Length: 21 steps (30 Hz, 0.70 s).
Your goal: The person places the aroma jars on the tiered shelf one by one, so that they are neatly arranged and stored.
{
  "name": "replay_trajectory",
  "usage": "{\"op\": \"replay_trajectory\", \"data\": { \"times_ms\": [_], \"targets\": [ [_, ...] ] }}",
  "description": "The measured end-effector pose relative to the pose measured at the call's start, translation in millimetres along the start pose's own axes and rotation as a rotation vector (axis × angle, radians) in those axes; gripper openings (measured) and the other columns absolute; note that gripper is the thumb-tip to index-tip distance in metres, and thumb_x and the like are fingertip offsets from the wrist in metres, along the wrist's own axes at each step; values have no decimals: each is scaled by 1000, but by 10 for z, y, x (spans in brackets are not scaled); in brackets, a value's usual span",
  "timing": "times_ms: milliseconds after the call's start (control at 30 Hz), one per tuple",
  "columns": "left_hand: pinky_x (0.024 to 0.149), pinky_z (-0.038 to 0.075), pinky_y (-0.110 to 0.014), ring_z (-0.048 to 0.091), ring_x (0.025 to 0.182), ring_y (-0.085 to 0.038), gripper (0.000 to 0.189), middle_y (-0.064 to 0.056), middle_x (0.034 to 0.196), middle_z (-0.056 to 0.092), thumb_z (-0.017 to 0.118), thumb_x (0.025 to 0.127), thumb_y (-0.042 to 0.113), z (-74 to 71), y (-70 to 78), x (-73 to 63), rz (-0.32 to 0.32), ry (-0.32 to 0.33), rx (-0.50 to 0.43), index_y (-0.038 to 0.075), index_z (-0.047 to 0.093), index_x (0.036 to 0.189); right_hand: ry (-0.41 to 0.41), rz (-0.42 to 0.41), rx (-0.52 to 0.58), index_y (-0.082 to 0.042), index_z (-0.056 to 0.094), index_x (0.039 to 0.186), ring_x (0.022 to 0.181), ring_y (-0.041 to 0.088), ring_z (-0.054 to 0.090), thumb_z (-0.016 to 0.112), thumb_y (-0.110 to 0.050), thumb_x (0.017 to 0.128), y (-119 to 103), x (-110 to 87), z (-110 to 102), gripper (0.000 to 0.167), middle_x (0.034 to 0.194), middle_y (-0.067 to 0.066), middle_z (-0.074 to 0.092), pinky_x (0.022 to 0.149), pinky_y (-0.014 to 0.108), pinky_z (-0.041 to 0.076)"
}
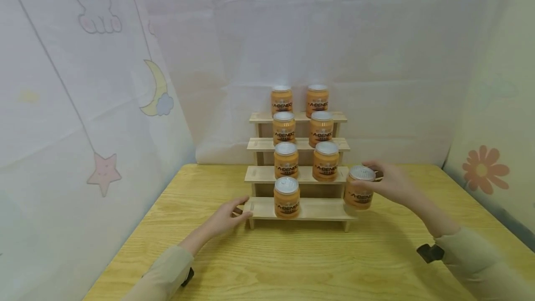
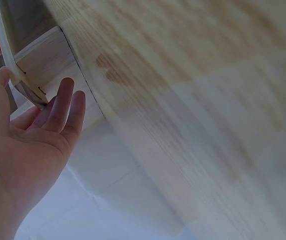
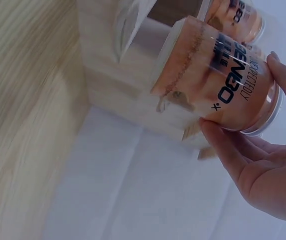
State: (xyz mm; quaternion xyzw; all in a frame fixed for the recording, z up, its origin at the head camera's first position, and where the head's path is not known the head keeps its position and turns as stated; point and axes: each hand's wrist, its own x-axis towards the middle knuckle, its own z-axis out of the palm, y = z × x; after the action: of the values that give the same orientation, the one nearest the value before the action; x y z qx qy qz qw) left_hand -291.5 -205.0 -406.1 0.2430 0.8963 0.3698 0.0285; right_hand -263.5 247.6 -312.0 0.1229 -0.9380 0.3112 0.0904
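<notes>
A wooden four-step display stand (image 1: 322, 208) carries orange jars with silver lids. My left hand (image 1: 227, 217) is at the left end of its lowest board; in the left wrist view the thumb and index finger of the hand (image 2: 32, 150) pinch that board's end, while the other fingers extend below. At the opposite end, my right hand (image 1: 394, 185) holds an orange jar (image 1: 358, 195) near its lid, slightly tilted and beside the lowest step. The right wrist view shows thumb and fingers around the jar (image 3: 218, 75). One jar (image 1: 287, 201) stands left of centre on the lowest step.
Each of the three upper steps bears two jars, among them a front right jar (image 1: 326, 164) near the held one. The stand rests on a yellow wood-grain table (image 1: 292, 264). Behind it hangs a pale backdrop (image 1: 376, 59), with printed sheets at both sides.
</notes>
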Motion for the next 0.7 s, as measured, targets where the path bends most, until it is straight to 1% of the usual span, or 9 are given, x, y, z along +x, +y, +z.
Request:
{"op": "replay_trajectory", "data": {
  "times_ms": [67,233,400,567,700],
  "targets": [
    [87,52,-39,59,105,-27,65,-17,144,41,57,93,39,-2,0,4,0,1,2,6,36,145,6,2,-2,-7,49,132,105,33,58,67,-59,78,-58,19,73,77,115,17,61,70,37,53],
    [86,53,-37,60,104,-26,65,-18,143,43,57,93,39,-5,-4,11,3,1,15,6,36,145,-1,-26,35,-9,53,128,100,28,61,71,-58,74,-151,65,286,75,110,12,64,68,33,53],
    [86,53,-37,60,104,-26,64,-18,143,42,57,94,38,-6,2,8,3,-2,12,5,35,145,-18,-81,108,-8,55,124,98,28,62,76,-51,72,-222,96,473,71,110,11,62,69,31,55],
    [86,53,-38,60,104,-27,64,-18,143,42,57,94,37,-7,5,5,11,1,10,4,36,144,-3,-136,140,-5,55,121,98,30,60,79,-46,71,-277,113,578,69,113,14,58,71,31,56],
    [87,53,-39,60,104,-27,65,-18,143,42,57,94,38,-9,0,9,14,0,12,4,36,144,15,-128,150,-4,54,120,99,30,59,80,-47,70,-304,135,633,71,114,14,58,72,33,55]
  ]
}}
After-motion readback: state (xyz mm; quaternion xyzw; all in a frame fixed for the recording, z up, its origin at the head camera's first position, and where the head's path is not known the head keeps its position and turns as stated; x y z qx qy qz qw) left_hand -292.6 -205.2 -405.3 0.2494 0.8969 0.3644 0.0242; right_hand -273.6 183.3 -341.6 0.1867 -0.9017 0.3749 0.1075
